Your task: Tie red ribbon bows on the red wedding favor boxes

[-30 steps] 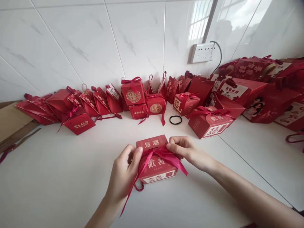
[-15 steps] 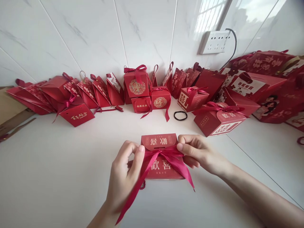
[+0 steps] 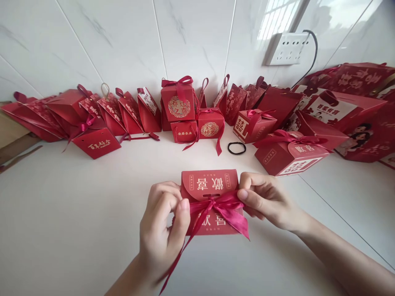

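Observation:
A flat red gift box (image 3: 210,181) with gold characters lies on the white tabletop, between my hands. Across its front runs a crimson ribbon (image 3: 228,207) tied in a bow, one long tail hanging down to the lower left. My left hand (image 3: 165,226) pinches the ribbon's left loop at the box's left edge, thumb in front. At the right edge, my right hand (image 3: 262,199) holds the right loop between thumb and curled fingers. The ribbon's knot sits near the middle of the box, just below a slot.
Behind stand several red gift boxes, among them a stacked one (image 3: 177,102), a tapered one (image 3: 97,139) at the left and a bow-tied one (image 3: 290,154) at the right. A black hair band (image 3: 236,148) lies before them. A socket panel (image 3: 286,49) is on the wall.
The box front now faces the camera a little more. The ribbon's right tail looks shorter and wider, the left tail thinner. The view has shifted slightly.

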The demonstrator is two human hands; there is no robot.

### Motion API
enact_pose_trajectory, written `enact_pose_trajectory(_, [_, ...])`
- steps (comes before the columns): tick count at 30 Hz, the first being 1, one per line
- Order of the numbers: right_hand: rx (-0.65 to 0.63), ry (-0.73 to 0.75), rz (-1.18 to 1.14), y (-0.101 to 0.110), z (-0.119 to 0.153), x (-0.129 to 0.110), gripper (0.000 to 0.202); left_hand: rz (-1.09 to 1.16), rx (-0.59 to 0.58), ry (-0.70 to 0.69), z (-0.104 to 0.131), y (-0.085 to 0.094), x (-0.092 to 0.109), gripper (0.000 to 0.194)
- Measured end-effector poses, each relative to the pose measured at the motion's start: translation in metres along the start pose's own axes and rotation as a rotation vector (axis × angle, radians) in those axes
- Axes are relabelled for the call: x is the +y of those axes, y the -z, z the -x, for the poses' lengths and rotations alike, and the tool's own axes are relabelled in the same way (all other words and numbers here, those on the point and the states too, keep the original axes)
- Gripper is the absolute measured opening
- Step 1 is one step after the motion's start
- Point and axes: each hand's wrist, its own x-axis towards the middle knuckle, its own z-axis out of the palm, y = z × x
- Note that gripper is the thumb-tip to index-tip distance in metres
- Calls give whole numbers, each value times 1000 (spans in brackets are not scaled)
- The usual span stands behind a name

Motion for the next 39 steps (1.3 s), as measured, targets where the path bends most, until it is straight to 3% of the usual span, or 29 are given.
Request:
enact_pose_trajectory(9, [-3, 112, 149, 4, 2, 2, 37, 66, -36, 15, 7, -1, -5, 29])
enact_pose_trajectory(25, [-43, 148, 293, 6, 5, 0, 31, 63, -45, -171, 2, 1, -7, 33])
enact_pose_trajectory(32, [-56, 191, 369, 5, 5, -1, 31, 58, -64, -121, 3, 1, -5, 32])
enact_pose_trajectory(39, [-45, 183, 278, 6, 4, 0, 32, 61, -48, 17, 5, 1, -6, 35])
